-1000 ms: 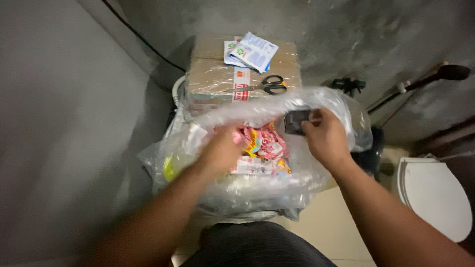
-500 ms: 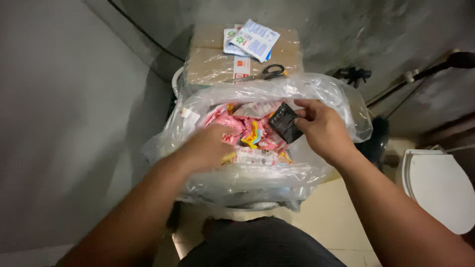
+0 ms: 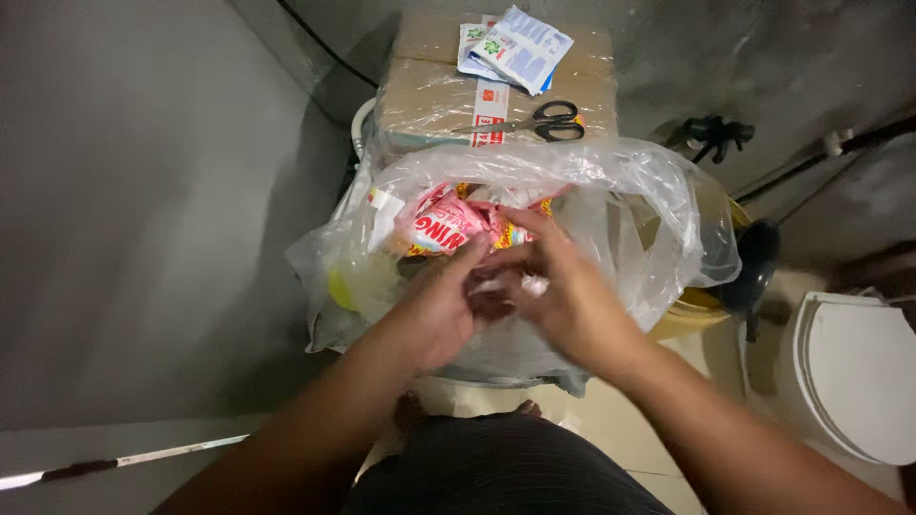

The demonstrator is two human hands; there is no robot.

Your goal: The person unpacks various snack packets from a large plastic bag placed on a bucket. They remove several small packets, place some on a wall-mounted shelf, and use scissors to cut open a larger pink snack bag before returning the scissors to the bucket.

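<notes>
right hand [image 3: 563,296] joined left hand [image 3: 434,310], dark packet gone

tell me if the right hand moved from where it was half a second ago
Yes. The right hand has come left and toward the person, from the far right rim of the clear plastic bag to its middle, meeting the left hand.

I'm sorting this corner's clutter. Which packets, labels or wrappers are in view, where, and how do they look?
Pink and yellow crinkled snack packets: inside the clear plastic bag, just beyond both hands.
White and blue flat sachets: stacked on the brown cardboard box, far edge.
Red and white rectangular label: on the box top, beside black-handled scissors.
</notes>
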